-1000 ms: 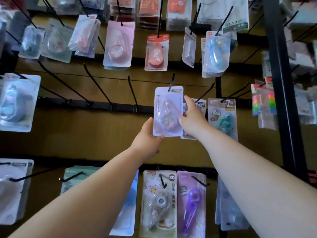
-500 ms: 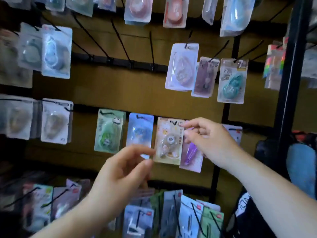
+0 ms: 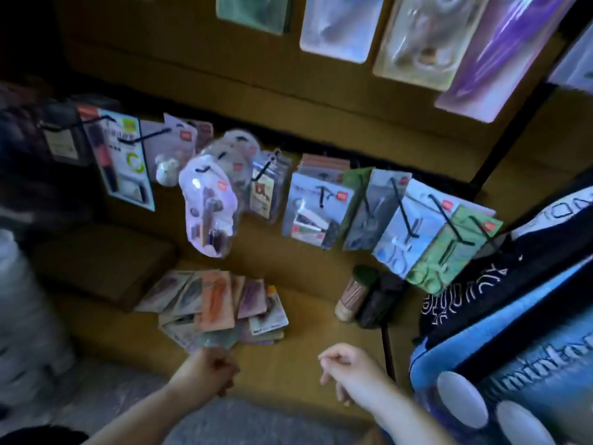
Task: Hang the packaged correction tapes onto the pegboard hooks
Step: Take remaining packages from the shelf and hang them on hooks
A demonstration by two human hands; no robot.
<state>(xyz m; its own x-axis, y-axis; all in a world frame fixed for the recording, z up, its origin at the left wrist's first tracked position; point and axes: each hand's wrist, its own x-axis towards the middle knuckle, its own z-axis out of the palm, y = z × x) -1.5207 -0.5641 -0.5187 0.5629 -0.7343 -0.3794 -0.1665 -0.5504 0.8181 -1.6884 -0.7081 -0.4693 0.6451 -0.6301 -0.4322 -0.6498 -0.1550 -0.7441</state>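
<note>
- The pegboard (image 3: 288, 101) fills the view ahead of you and above your hands. A low row of hooks (image 3: 402, 213) runs across its middle, already carrying hung packs.
- The pile of packaged correction tapes (image 3: 218, 303) lies flat on the brown ledge under that row, left of centre, between the board and your hands. The packs are fanned and overlapping. Most of them, the orange pack (image 3: 215, 297) on top included, have their long sides running away from you towards the board, with the hang-hole ends probably at the far side, though blur hides them.
- Your left hand (image 3: 207, 372) is the nearer one. It sits right at the pile's near edge, so the packs lie straight ahead of its knuckles. Its fingers are curled in, and a pale greenish pack edge shows just beyond them, but the blur means I cannot tell whether you are pinching it or holding nothing.
- Your right hand (image 3: 348, 370) is well apart from the pile, off to its right and level with the left hand. Its fingers are loosely curled, thumb near the forefinger, with nothing in them.
- My judgement is that the next pick belongs to your left hand: reach forward and take a pack by its near short edge.
</note>
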